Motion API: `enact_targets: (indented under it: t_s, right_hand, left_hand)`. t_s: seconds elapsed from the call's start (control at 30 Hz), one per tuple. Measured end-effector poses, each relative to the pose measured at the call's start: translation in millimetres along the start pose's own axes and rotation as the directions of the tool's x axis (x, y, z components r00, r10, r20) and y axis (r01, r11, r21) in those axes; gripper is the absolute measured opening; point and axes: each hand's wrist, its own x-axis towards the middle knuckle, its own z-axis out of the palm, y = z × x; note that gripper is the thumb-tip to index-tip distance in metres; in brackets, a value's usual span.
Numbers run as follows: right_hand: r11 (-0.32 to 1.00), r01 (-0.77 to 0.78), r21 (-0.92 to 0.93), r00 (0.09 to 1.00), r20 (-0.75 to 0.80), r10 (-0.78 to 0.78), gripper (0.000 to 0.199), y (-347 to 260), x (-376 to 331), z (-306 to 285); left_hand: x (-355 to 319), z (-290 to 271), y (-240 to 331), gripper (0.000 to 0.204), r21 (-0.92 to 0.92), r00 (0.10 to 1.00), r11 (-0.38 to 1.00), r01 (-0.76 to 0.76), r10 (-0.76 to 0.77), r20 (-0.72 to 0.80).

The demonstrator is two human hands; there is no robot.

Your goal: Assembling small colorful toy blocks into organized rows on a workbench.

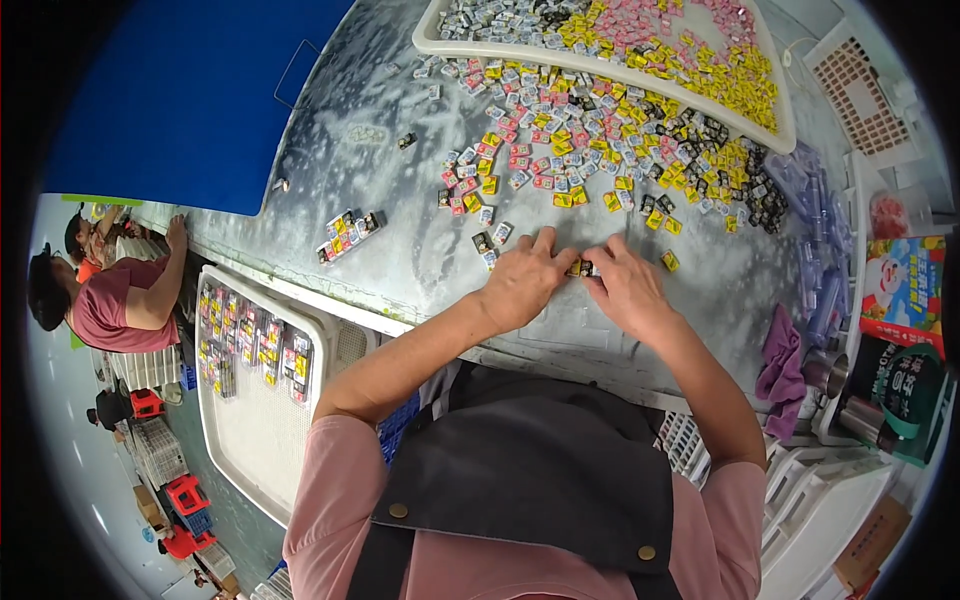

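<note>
Both hands meet at the worktable's near side, over a short row of small printed packets. My left hand [527,281] pinches at the row's left end, where a yellow packet [574,268] shows by the fingertips. Closed on the right end is my right hand [628,288], its thumb and fingers at a black-and-white packet [590,268]. The fingers partly cover the row. Just left of my left hand lie a few loose packets [484,243]. Beyond both hands spreads a heap of pink, yellow, white and black packets [560,150].
A white tray [600,58] of packets stands at the back. A filled clear case [350,237] rests left on the table [400,205]. Filled cases lie in a lower-left white tray [250,430]. At right are clear plastic cases [825,240], a purple cloth [782,370] and a metal cup [824,372].
</note>
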Motion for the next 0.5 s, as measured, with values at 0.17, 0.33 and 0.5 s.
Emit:
enact_targets:
  t_s: [0.17, 0.33, 0.5]
  right_hand:
    - [0.999, -0.039, 0.000, 0.993, 0.115, 0.039, 0.025, -1.3, 3.6, -5.3]
    - [0.993, -0.062, 0.103, 0.989, 0.143, 0.046, 0.024, 1.1, 5.7, -16.4]
    - [0.970, -0.033, 0.241, 0.984, 0.177, -0.011, 0.026, -15.9, -17.2, -29.6]
  left_hand:
    - [0.0, -1.1, -2.0, 0.035, 0.006, 1.000, 1.000, 0.002, -0.002, 0.026]
    - [0.7, -13.3, 0.2, 0.033, -0.012, 1.000, 1.000, -0.005, 0.006, 0.007]
    - [-29.0, -37.3, 21.0, 0.032, -0.067, 0.999, 0.998, 0.000, 0.004, 0.051]
